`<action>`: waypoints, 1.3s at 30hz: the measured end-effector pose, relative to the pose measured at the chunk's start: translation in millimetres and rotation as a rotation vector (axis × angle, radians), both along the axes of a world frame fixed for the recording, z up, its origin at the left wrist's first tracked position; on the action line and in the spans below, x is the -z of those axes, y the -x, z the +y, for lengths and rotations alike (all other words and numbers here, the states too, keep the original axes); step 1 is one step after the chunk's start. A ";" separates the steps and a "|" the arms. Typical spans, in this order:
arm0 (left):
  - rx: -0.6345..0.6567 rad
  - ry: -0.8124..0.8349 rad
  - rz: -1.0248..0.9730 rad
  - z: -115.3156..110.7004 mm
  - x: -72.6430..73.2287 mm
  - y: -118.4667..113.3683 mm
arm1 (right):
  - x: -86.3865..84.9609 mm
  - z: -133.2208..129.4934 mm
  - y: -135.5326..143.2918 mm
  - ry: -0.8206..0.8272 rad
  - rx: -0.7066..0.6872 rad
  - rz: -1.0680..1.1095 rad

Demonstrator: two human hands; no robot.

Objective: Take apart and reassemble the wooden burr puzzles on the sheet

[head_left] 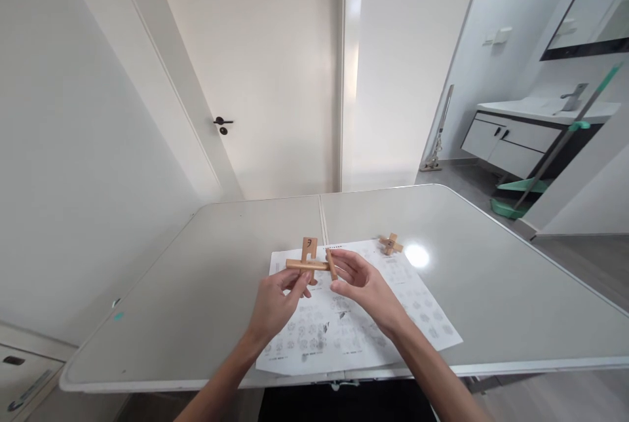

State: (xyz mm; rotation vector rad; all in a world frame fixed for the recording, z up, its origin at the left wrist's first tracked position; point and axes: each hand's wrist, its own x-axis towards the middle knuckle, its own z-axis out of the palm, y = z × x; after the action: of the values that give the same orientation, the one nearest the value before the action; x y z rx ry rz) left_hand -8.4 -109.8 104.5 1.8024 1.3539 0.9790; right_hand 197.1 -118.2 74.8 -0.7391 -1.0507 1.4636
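Observation:
My left hand (278, 304) pinches a pair of crossed wooden puzzle pieces from below. One is an upright notched piece (309, 246) with a dark handwritten mark, and the other is a long wooden bar (299, 265) lying across it. My right hand (366, 287) grips a shorter wooden puzzle stick (331, 265) between thumb and fingers. This stick stands tilted at the right end of the bar; whether they are joined I cannot tell. Both hands are above a printed instruction sheet (383, 351). Fingers partly hide the lower ends of the pieces.
Several more wooden pieces form a small cross (390, 244) at the sheet's upper right corner. The pale folding table (501, 297) has a seam down its middle. Beyond it are a white door (275, 68), a sink cabinet (511, 140) and a green dustpan (508, 208).

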 end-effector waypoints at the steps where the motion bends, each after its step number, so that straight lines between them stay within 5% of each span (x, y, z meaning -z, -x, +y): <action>1: 0.007 0.014 -0.011 0.4 0.1 -0.2 | 0.1 -0.6 0.6 0.009 0.009 0.016; 8: 0.048 0.033 -0.045 -0.9 -2.9 -4.2 | 6.7 -4.1 1.5 0.005 0.048 0.045; 14: 0.011 -0.137 0.060 -7.5 -1.2 -13.7 | 14.7 -8.6 1.7 0.011 0.011 0.085; 26: 0.212 -0.074 0.114 -13.4 -0.9 -19.1 | 4.8 -16.9 12.7 0.005 0.049 0.025; 32: 0.208 0.017 0.069 -18.8 6.9 -17.9 | 3.0 -21.4 18.2 0.013 0.079 0.038; 39: 0.197 0.099 0.057 -14.8 29.2 -9.6 | 20.6 -11.3 24.4 0.047 0.043 0.018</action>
State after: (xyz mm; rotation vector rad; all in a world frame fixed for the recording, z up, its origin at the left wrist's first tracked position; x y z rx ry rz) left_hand 1.2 -124.6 75.3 1.8596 1.2097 0.7492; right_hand 172.7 -129.5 54.3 -0.7759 -0.9843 1.4594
